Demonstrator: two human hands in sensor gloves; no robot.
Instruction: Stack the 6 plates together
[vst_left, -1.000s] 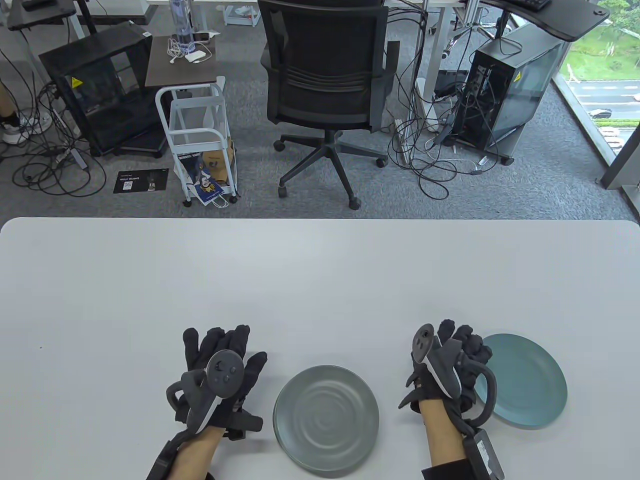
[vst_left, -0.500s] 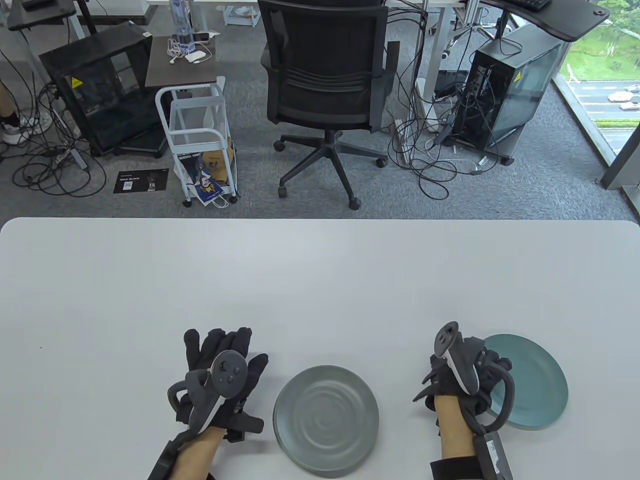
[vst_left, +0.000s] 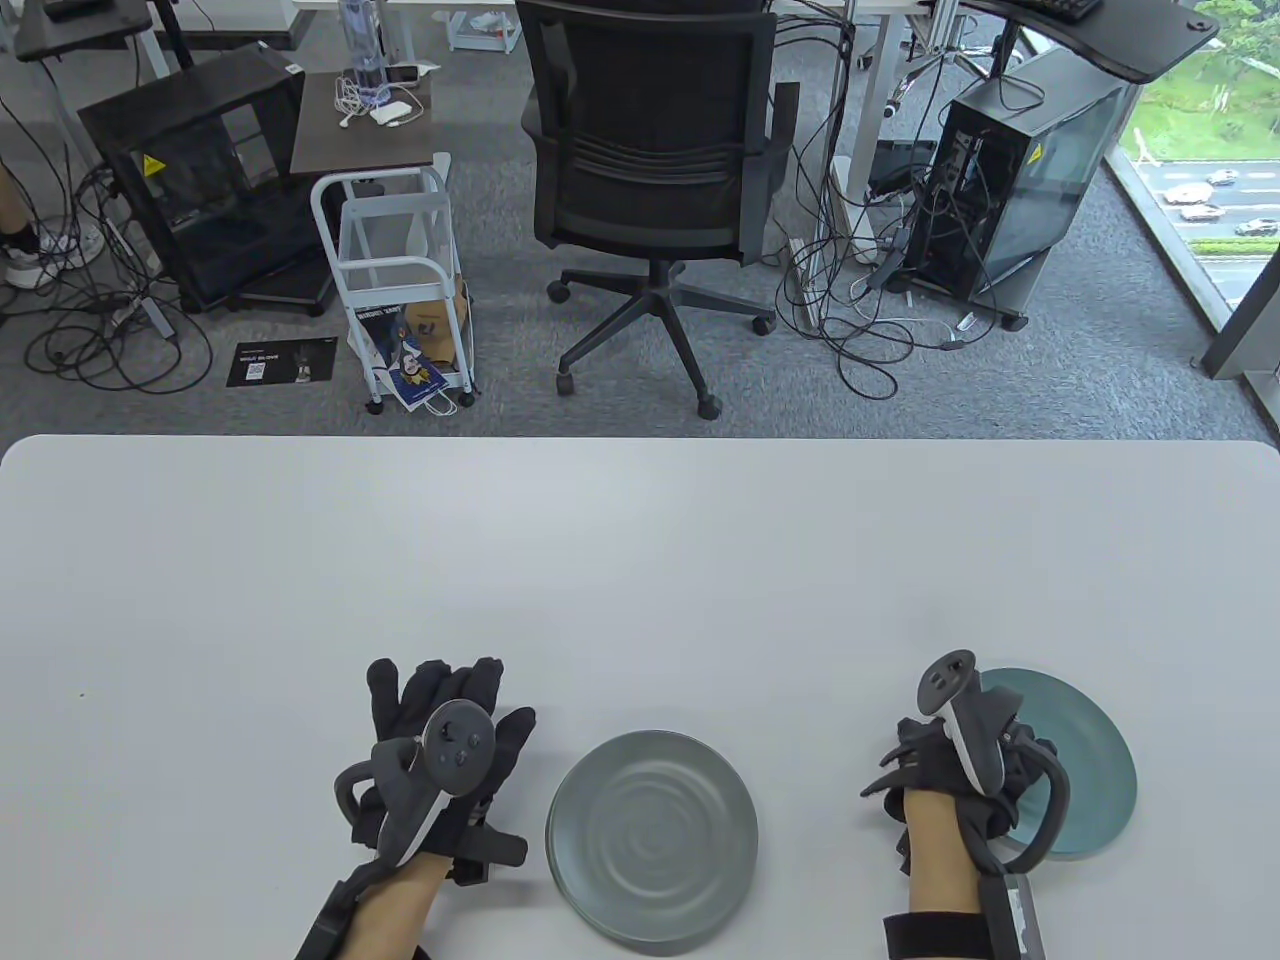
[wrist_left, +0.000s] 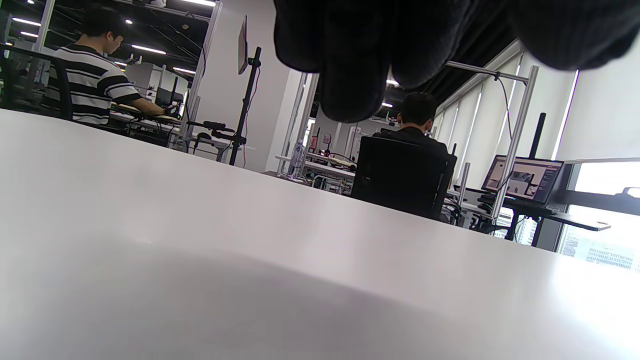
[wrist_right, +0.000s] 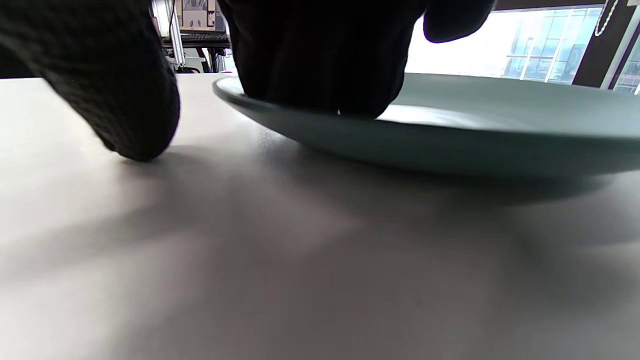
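A grey plate (vst_left: 652, 838) lies on the white table (vst_left: 640, 560) near the front edge; its thick front rim looks like more plates beneath it. A teal plate (vst_left: 1092, 758) lies flat to its right. My right hand (vst_left: 1003, 772) is curled over the teal plate's left rim. In the right wrist view its fingers (wrist_right: 320, 55) rest on top of the teal plate's rim (wrist_right: 475, 125), and the thumb (wrist_right: 120, 100) touches the table beside it. My left hand (vst_left: 455, 700) lies flat on the table left of the grey plate, fingers spread, holding nothing; its fingers (wrist_left: 350, 60) show in the left wrist view.
The table's far edge (vst_left: 640, 438) runs across the middle of the table view. Beyond it, on the floor, stand an office chair (vst_left: 650, 150), a white cart (vst_left: 400, 280) and computer cases.
My right hand has moved right and a little toward me, settling lower onto the teal plate's left rim. The left hand and both plates have stayed put.
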